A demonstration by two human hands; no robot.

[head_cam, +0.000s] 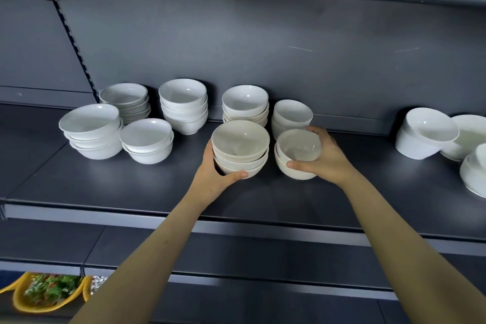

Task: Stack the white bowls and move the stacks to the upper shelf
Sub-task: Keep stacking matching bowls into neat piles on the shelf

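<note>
White bowls are kept in two short stacks on the dark shelf (342, 166), the left stack (239, 148) clasped low by the left hand (213, 179) and the right stack (298, 152) cupped by the right hand (327, 158), probably so neither topples when shifted.

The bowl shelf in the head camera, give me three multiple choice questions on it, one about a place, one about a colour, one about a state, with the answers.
1. Where does the left hand's stack stand?
A. Left of the right hand's stack
B. Behind it
C. On the shelf above

2. What colour is the shelf?
A. Dark grey
B. White
C. Yellow

3. What is the right hand doing?
A. Hanging free
B. Gripping a stack
C. Holding a plate

Answers: 1 A, the stacks stand side by side. 2 A, the bare surface is dark grey. 3 B, thumb and fingers wrap the bowls.
</note>
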